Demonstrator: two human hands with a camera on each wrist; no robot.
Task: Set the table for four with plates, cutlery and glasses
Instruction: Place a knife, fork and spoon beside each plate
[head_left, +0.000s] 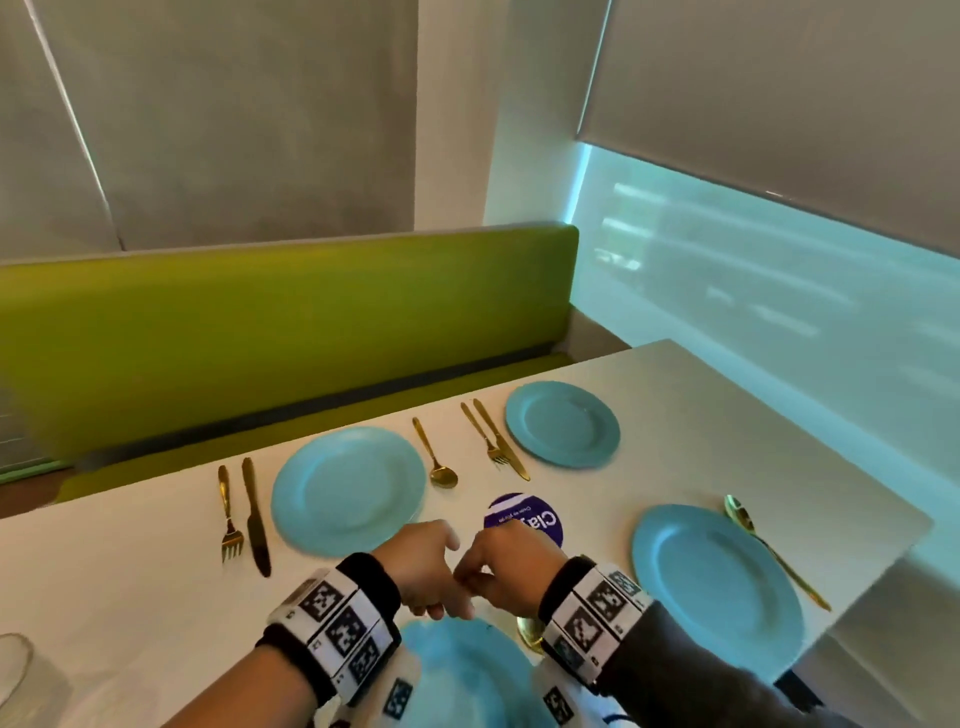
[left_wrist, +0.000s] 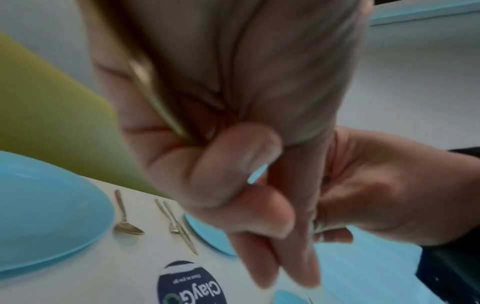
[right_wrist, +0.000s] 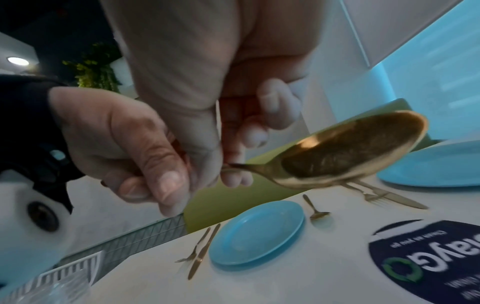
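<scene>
- Gold cutlery lies on a white table (head_left: 675, 395) with four blue plates.
- The left hand (head_left: 421, 569) and right hand (head_left: 511, 569) meet above the near edge, fingers touching, over the near plate (head_left: 457, 670).
- The right hand's fingers are curled round the handle of a gold spoon (right_wrist: 345, 152); its bowl juts out past the hand, clear of the tabletop, in the right wrist view.
- The left hand is clenched round thin gold cutlery (left_wrist: 155, 96) that runs through its fist; I cannot tell which pieces from here.
- Far edge, left setting: a fork (head_left: 228, 514) and knife (head_left: 255, 514) lie side by side just left of the far-left plate (head_left: 348, 491), with a second spoon (head_left: 435, 454) to its right.
- Far edge, right setting: another fork (head_left: 483, 434) and another knife (head_left: 501, 439) lie touching, just left of the far-right plate (head_left: 562, 423).
- Towards the right edge, the right plate (head_left: 717, 582) has a third spoon (head_left: 774, 551) lying along its far side, partly under the rim.
- A round purple sticker (head_left: 524, 517) sits on the middle of the tabletop, between the plates and partly hidden by the right hand.
- A clear glass (head_left: 13, 670) stands at the near left corner, blurred.
- A green bench (head_left: 285, 332) runs behind the far edge.
</scene>
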